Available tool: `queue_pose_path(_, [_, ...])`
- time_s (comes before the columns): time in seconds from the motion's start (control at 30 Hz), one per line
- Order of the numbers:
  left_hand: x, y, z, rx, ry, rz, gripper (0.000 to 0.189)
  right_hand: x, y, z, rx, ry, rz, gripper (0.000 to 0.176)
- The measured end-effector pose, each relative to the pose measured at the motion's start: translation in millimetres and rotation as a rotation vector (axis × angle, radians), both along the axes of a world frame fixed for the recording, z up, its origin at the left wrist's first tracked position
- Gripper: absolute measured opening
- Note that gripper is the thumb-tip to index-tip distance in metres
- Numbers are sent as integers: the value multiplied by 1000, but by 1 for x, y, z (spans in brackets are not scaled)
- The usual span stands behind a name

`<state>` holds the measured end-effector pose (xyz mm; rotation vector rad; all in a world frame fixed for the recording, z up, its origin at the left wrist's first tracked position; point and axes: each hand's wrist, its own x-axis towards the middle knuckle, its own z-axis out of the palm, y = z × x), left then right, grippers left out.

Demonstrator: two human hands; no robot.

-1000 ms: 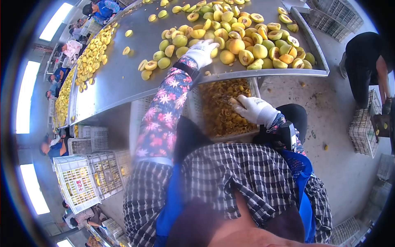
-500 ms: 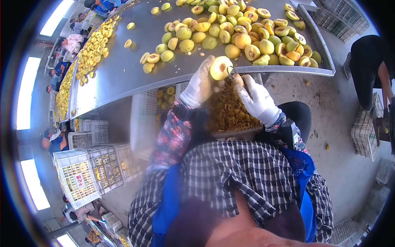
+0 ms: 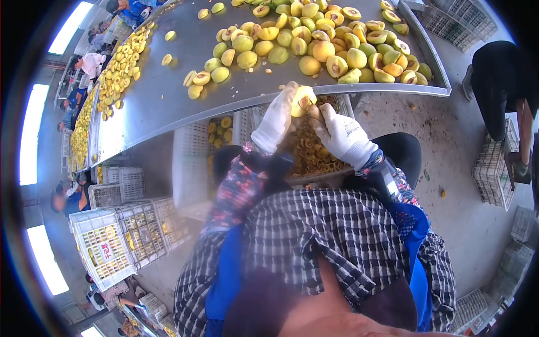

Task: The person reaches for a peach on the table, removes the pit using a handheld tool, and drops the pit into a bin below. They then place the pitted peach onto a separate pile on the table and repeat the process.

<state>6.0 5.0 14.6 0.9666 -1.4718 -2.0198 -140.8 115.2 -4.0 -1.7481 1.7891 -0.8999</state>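
Observation:
My left hand [image 3: 276, 119], in a white glove, is closed on a yellow fruit half [image 3: 303, 101] just off the table's front edge. Its cut face is turned toward my right hand [image 3: 341, 132], also gloved, which grips a small pitting tool; the tool's metal tip is at the middle of the fruit and is hard to make out. Below both hands, a crate of brown pits and scraps [image 3: 320, 154] stands under the table edge. On the metal table [image 3: 168, 90] lies a heap of yellow-green fruit halves [image 3: 337, 53].
More cut fruit [image 3: 120, 67] lies at the table's left. A white crate [image 3: 188, 163] stands under the table, and stacked crates [image 3: 104, 247] stand lower left. At right, another person [image 3: 494, 84] is beside a crate [image 3: 491, 168]. Several people work at far left.
The fruit half and both my hands sit slightly lower, and the tool's tip now lies over the fruit's centre instead of its right edge. The whole view has shifted a little.

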Motion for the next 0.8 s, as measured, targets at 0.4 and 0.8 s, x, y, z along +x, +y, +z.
queue_pose_path(0.4, [-14,13,-5,135,307,218,45,-10,3,6,208,-273,192,36])
queue_pose_path(0.8, [-27,17,6,426,356,377,41,8,9,-1,674,-1830,128,38])
